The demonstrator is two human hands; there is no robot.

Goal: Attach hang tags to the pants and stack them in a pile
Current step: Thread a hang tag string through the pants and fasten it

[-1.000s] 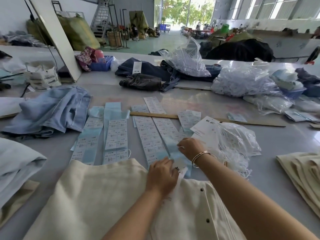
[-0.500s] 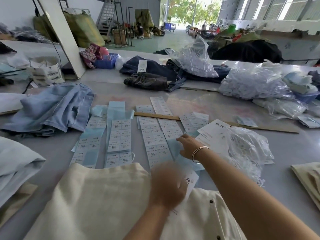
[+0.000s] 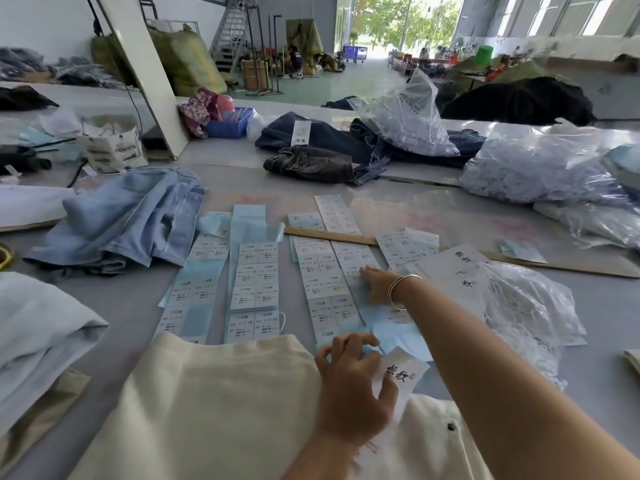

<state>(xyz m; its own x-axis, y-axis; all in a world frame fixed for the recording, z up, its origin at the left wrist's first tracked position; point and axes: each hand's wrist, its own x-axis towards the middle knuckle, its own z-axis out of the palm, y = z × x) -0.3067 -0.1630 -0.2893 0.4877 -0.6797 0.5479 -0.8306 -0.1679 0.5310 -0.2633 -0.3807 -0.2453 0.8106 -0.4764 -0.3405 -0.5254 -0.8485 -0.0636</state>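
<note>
On the table just in front of me lie the cream pants (image 3: 221, 403), flat, with the waist end toward my hands. Under my left hand (image 3: 349, 393) is one white hang tag (image 3: 403, 375) with black handwriting; my fingers are loosely curled and pinch its near edge, so the tag lies partly on the cloth and partly on the table. I judge that this tag is not yet fixed to the pants; I see no string or pin through it, but my hand covers that part and I cannot be sure.

My right hand (image 3: 377, 282) is stretched forward, open and flat, with its fingertips on the sticker sheets (image 3: 329, 282) just beyond the pants. It holds nothing, as far as I can see. Beside that arm is a clear bag of tags (image 3: 512, 306). At the far right edge a corner of folded cream cloth (image 3: 632, 358) shows, perhaps the pile. So most of the work seems still left.
</note>
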